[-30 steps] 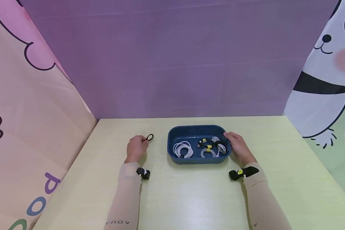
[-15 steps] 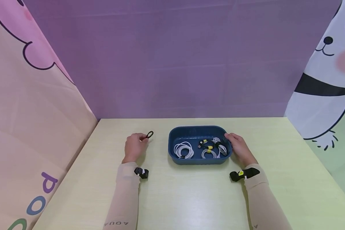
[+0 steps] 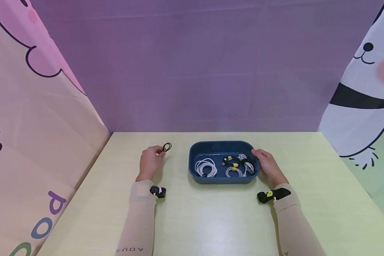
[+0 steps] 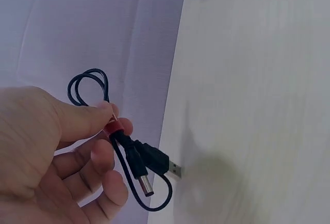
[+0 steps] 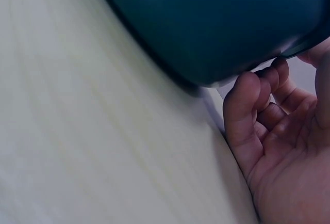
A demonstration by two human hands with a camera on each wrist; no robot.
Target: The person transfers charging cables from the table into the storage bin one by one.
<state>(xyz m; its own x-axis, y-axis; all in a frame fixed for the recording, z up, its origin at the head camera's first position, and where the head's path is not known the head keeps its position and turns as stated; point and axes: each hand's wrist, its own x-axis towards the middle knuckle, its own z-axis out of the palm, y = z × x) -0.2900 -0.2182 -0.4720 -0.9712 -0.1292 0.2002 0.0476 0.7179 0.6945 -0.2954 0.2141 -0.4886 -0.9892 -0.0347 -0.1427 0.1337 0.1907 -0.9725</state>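
In the left wrist view, my left hand [image 4: 77, 152] pinches a coiled black USB cable [image 4: 152, 157] between thumb and fingers. A red tie [image 4: 113, 126] binds it, and a USB plug and a barrel plug hang below. From the head view, this left hand [image 3: 148, 164] is left of the blue bin [image 3: 224, 180], with the cable's loop showing past the fingertips. My right hand [image 3: 268, 166] grips the bin's right end at the rim. In the right wrist view, its fingers [image 5: 242, 97] curl under the rim, against the bin's outer wall [image 5: 206, 33].
Inside the bin lie a coiled white cable [image 3: 198, 168] on the left and several bundled cables [image 3: 249, 167] on the right, some with yellow ties. The pale table [image 3: 208, 220] ends at a purple backdrop [image 3: 211, 71]. Printed cloths hang at both sides.
My left hand has risen slightly with the black USB cable, and the loop has turned so that its strands show apart. My right hand keeps its grip on the bin.
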